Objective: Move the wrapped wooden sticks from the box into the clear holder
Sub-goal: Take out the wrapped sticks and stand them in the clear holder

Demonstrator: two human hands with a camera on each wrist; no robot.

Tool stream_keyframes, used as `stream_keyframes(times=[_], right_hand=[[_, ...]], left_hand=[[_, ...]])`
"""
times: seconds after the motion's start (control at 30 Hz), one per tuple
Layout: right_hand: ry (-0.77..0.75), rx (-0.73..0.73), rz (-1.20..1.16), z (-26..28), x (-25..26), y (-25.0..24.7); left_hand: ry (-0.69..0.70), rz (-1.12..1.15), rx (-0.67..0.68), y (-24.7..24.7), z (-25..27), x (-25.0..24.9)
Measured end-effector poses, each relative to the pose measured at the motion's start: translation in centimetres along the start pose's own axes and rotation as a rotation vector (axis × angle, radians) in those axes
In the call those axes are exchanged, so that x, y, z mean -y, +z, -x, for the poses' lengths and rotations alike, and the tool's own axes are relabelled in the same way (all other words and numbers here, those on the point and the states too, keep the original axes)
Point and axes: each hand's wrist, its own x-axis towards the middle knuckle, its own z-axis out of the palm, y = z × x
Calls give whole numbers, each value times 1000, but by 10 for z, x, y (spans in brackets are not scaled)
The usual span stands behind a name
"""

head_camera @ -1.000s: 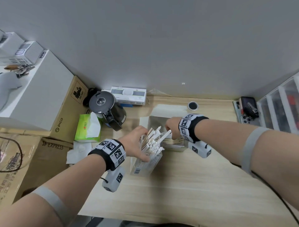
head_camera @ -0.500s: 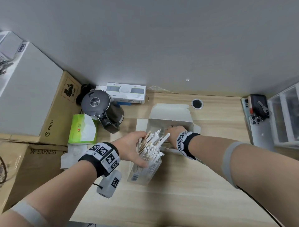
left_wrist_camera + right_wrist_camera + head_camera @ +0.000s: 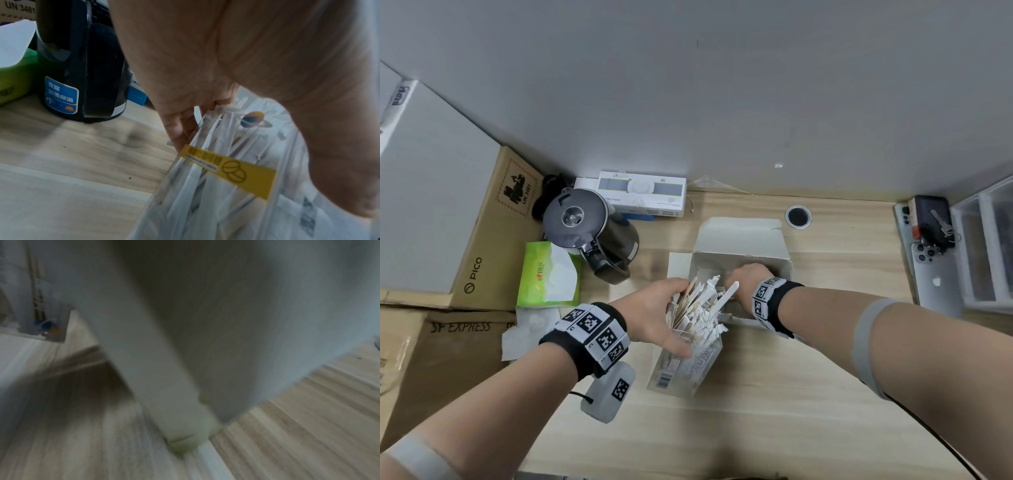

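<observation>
A clear holder (image 3: 681, 366) stands on the wooden table, crammed with wrapped wooden sticks (image 3: 703, 308) that fan out of its top. My left hand (image 3: 671, 318) grips its upper part, thumb on the near side and fingers behind. In the left wrist view the left hand (image 3: 205, 65) curls over the holder (image 3: 216, 186), which bears a yellow label. Just behind stands the open white box (image 3: 774, 260), flap up. My right hand (image 3: 748, 277) reaches down into it, fingers hidden. The right wrist view is blurred and shows only the box's outer wall (image 3: 226, 321).
A black kettle (image 3: 589, 233) and a green tissue pack (image 3: 548, 274) sit left of the holder, with cardboard boxes (image 3: 493, 233) beyond. A flat white carton (image 3: 640, 192) lies by the wall. A phone (image 3: 935, 284), keys and clear drawers (image 3: 989, 246) are at the right.
My right hand left the sticks at the holder's top and went back and down into the white box. The left hand kept its grip on the holder.
</observation>
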Motion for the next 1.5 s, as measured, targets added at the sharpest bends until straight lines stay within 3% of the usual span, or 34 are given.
stream_keyframes(times=[0.3, 0.63, 0.87, 1.03, 1.1, 1.2, 1.27, 1.43, 1.5], right_hand=[[13, -30, 26, 3, 3, 5], [19, 42, 7, -1, 7, 12], [35, 152, 19, 7, 5, 0], [-39, 272, 139, 24, -11, -3], [-21, 231, 63, 33, -19, -10], [5, 60, -282, 32, -31, -12], [10, 8, -345, 28, -36, -14], [86, 94, -233, 21, -37, -27], [81, 60, -234, 24, -38, -28]], left_hand=[[-3, -2, -15, 3, 2, -3], [1, 8, -32, 6, 2, -3], [-2, -2, -36, 6, 2, -1], [19, -26, -50, 7, 1, 1], [23, -22, -52, 7, 0, 0], [30, -11, -60, 7, -1, -3], [32, -23, -59, 6, -2, -6], [21, -29, -67, 6, -3, -10], [16, -18, -65, 6, -3, -11]])
